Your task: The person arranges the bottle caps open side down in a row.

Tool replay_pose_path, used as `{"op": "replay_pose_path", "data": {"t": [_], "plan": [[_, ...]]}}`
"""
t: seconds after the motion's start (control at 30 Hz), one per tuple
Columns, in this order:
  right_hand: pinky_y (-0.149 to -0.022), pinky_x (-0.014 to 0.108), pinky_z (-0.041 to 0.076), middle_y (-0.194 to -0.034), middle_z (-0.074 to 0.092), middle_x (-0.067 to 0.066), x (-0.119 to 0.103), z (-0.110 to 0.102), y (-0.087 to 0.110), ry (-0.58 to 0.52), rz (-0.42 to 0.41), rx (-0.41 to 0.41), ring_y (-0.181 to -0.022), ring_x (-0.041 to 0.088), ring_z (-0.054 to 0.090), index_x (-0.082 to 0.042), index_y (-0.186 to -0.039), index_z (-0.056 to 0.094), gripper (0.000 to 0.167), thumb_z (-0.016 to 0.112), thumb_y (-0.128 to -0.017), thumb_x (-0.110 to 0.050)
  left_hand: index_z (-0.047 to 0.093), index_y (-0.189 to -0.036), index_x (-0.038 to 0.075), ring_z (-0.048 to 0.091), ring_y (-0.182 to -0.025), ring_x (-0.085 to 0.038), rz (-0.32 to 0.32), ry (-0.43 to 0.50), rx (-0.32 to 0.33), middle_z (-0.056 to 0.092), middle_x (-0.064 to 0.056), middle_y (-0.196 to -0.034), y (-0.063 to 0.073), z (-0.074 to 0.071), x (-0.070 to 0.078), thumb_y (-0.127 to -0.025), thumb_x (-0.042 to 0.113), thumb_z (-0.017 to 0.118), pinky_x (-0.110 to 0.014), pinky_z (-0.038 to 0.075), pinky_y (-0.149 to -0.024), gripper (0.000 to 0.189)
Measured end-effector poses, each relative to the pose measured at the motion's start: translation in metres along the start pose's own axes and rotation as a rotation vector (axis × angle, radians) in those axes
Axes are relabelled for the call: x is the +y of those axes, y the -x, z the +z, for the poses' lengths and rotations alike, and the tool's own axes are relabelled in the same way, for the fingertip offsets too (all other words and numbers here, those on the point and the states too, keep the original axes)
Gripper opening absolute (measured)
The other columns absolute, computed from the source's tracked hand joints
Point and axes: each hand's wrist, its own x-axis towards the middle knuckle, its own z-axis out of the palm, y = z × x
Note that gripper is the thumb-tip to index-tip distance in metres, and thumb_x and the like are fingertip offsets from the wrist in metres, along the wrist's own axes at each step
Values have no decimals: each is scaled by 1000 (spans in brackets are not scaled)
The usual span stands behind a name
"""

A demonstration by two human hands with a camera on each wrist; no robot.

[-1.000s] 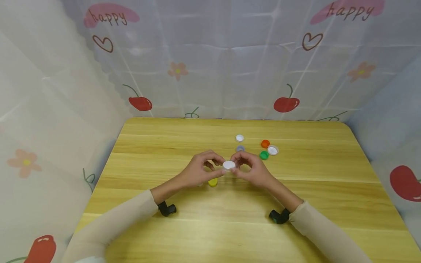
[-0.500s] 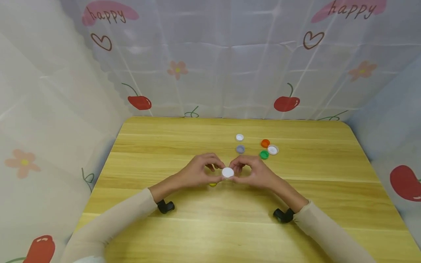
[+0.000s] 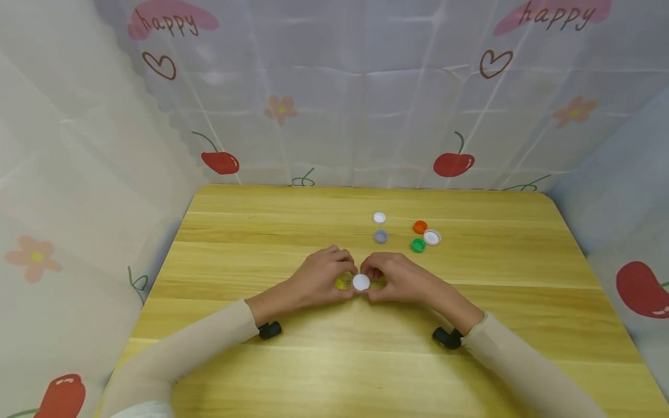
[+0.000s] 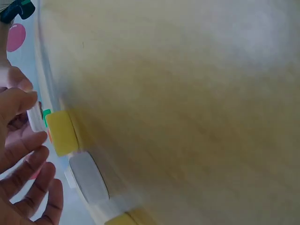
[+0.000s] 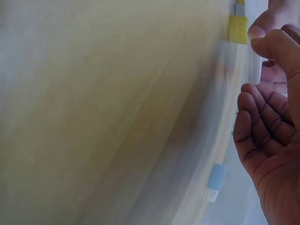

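A round white bottle cap (image 3: 361,283) is held between both hands in the head view, its flat face up. My left hand (image 3: 321,277) pinches its left edge with thumb and forefinger. From the other side, my right hand (image 3: 399,278) pinches the right edge the same way. In the left wrist view the white cap (image 4: 35,117) shows edge-on, partly hidden by fingers. A yellow cap (image 3: 340,284) lies on the table, mostly covered by the left hand. Beside that yellow cap (image 4: 63,133), the left wrist view also has a pale grey-white cap (image 4: 89,178).
Farther back on the wooden table (image 3: 261,232) lie a white cap (image 3: 379,217), a grey-lilac cap (image 3: 381,236), an orange cap (image 3: 420,227), a green cap (image 3: 418,245) and a larger white cap (image 3: 432,237). A patterned curtain (image 3: 355,116) stands behind the table.
Both hands have brought the white cap lower in the head view, toward the person, and its face has turned more upward. The grey-lilac cap has come fully into sight. Other caps stay put.
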Motion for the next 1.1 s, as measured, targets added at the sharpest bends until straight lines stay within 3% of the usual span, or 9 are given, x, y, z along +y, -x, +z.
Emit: {"op": "replay_pose_path", "data": {"t": [0.33, 0.6, 0.77, 0.9, 1.1], "plan": [[-75, 24, 50, -95, 67, -4, 6, 8, -4, -23, 17, -51, -85, 14, 61, -20, -110, 72, 26, 85, -90, -30, 81, -109, 23, 63, -104, -13, -50, 13, -67, 74, 9, -115, -2, 8, 1, -92, 45, 84, -31, 56, -88, 28], [-77, 24, 52, -96, 67, -6, 8, 11, -4, -35, 30, -53, -87, 13, 61, -22, -110, 71, 27, 87, -90, -30, 79, -111, 24, 62, -103, -13, -77, 12, -77, 72, 9, -115, -1, 11, -1, -92, 47, 84, -30, 55, -85, 30], [-85, 27, 57, -102, 70, -6, 11, 1, -4, -91, 80, -84, -93, 11, 65, -18, -118, 70, 43, 89, -89, -45, 77, -115, 24, 60, -105, -13, -102, 47, -136, 69, 8, -120, -2, 6, -3, -89, 59, 83, -32, 54, -86, 44], [-87, 30, 59, -104, 73, -1, 21, -17, -3, -163, 164, -17, -95, 12, 67, -13, -120, 71, 48, 89, -89, -45, 78, -119, 20, 63, -110, -15, -155, 137, -187, 69, 6, -123, -9, -4, -10, -92, 61, 79, -36, 57, -91, 49], [-82, 33, 54, -99, 73, 4, 47, -36, -4, -117, 231, 184, -88, 18, 64, -8, -115, 75, 33, 87, -93, -30, 77, -123, 17, 68, -110, -16, -236, 294, -129, 72, 3, -119, -39, -11, -22, -101, 47, 75, -37, 58, -96, 37]]}}
